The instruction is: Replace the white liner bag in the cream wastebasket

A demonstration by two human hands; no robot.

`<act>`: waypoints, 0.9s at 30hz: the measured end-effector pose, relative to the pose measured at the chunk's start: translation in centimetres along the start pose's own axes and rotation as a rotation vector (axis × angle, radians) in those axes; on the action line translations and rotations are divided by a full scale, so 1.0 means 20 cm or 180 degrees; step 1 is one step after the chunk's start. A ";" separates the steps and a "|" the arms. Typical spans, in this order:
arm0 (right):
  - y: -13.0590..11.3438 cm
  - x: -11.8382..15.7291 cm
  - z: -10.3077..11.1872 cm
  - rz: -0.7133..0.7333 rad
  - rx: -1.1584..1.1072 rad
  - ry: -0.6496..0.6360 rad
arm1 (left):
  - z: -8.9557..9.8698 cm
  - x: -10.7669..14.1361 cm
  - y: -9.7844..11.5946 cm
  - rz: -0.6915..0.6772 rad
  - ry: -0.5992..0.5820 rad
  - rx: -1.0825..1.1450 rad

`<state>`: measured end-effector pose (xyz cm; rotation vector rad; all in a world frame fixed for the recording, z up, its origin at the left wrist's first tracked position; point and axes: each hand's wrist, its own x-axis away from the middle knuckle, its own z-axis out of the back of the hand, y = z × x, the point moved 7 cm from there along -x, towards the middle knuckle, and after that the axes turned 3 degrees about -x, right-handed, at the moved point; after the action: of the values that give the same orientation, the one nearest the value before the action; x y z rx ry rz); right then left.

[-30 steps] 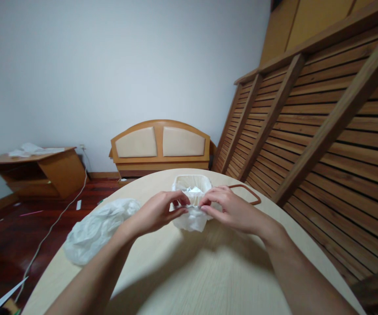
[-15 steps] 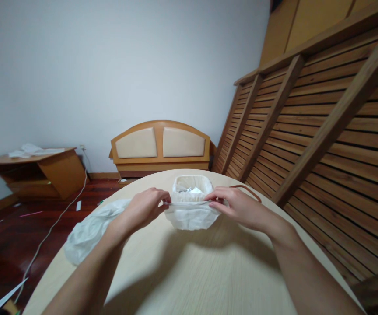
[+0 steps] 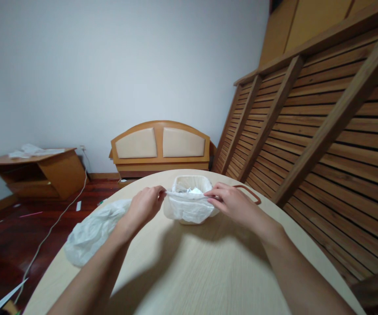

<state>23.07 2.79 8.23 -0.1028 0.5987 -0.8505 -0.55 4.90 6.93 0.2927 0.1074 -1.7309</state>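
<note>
A small pale bin (image 3: 189, 222) stands on the round table, lined with a thin white plastic bag (image 3: 190, 209) that is folded over its near rim. Inside lie some whitish scraps (image 3: 195, 190), too small to name. My left hand (image 3: 147, 203) pinches the bag's edge at the bin's left side. On the other side my right hand (image 3: 230, 200) holds the same edge between thumb and fingers. The edge is stretched taut between both hands across the front of the bin. A brown loop-shaped handle (image 3: 251, 192) shows behind my right hand; what it belongs to is hidden.
Another crumpled white plastic bag (image 3: 95, 234) lies on the table (image 3: 215, 271), left of my left forearm. Beyond stand a headboard (image 3: 160, 144) and a low wooden cabinet (image 3: 57, 173). A slatted wooden frame (image 3: 307, 131) leans at the right. A white cable (image 3: 49, 229) crosses the floor.
Both hands have lifted the bag's near edge slightly up and toward the bin's opening. More of the bin's base shows under the bag. My left hand has shifted a little left.
</note>
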 end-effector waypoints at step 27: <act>-0.27 0.05 -0.01 0.0187 -0.0191 -0.0526 | -0.13 -0.04 0.11 -0.0248 0.0297 0.2481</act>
<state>19.75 -1.59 9.26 -0.2071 0.4698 -0.7590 2.00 6.00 4.78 0.9469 -0.5073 -1.7732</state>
